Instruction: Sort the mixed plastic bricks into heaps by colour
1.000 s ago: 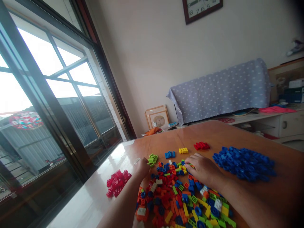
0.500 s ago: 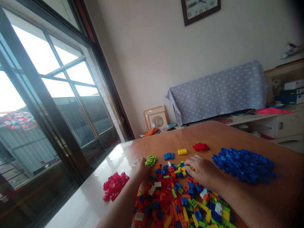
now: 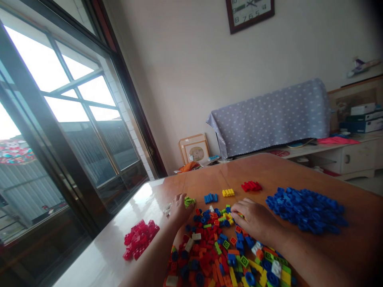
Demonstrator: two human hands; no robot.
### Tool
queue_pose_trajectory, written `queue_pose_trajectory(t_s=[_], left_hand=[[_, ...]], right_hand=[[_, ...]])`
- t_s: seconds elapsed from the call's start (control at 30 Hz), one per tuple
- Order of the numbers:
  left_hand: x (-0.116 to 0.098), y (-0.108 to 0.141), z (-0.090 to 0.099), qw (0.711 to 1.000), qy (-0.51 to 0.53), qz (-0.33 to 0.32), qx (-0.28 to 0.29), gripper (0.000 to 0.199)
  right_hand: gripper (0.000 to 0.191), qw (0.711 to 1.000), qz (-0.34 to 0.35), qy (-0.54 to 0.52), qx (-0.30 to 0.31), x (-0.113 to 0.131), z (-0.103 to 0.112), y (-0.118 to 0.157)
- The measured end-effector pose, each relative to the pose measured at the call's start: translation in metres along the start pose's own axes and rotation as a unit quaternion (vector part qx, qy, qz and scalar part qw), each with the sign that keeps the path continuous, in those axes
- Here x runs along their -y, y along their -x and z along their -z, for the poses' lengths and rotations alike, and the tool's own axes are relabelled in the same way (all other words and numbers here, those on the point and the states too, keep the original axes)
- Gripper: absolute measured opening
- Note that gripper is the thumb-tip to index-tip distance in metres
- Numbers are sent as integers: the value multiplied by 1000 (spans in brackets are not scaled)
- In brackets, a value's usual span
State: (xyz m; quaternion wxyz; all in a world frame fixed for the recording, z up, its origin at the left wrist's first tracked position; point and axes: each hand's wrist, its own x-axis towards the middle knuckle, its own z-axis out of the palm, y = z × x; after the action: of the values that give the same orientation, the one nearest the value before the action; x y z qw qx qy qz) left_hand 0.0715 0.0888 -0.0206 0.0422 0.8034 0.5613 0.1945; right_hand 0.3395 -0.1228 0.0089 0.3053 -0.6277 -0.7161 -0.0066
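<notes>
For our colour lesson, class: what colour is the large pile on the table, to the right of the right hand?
The large pile is blue; the head view shows it.

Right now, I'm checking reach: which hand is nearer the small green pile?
Left. The left hand is beside the green pile, partly hiding it; the right hand is farther off to the right, by the mixed bricks.

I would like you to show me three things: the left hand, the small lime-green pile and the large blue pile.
Left hand (image 3: 180, 210): head view, back of the hand.
Lime-green pile (image 3: 189, 202): head view, its visible middle.
Blue pile (image 3: 305, 210): head view, middle of the heap.
</notes>
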Motion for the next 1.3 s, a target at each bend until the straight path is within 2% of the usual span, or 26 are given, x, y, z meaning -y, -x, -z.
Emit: queue_pose_trajectory(t_s=[0.13,0.3,0.57,0.97,1.3], left_hand=[[-3,-12,-8,998,1,-59,8,53],[3,-26,-18,996,3,-83,28,55],[6,-31,-30,993,11,-111,41,33],[-4,-50,-40,995,14,-87,53,38],[-3,-49,-34,995,42,-85,42,44]], right_hand=[[22,1000,-6,-1,3,-2,-2,-1],[22,1000,-14,4,8,-2,-1,-2],[21,999,-31,-9,31,-3,0,-2],[25,998,-45,-16,44,-5,3,-4],[22,998,-42,-13,36,-8,2,-3]])
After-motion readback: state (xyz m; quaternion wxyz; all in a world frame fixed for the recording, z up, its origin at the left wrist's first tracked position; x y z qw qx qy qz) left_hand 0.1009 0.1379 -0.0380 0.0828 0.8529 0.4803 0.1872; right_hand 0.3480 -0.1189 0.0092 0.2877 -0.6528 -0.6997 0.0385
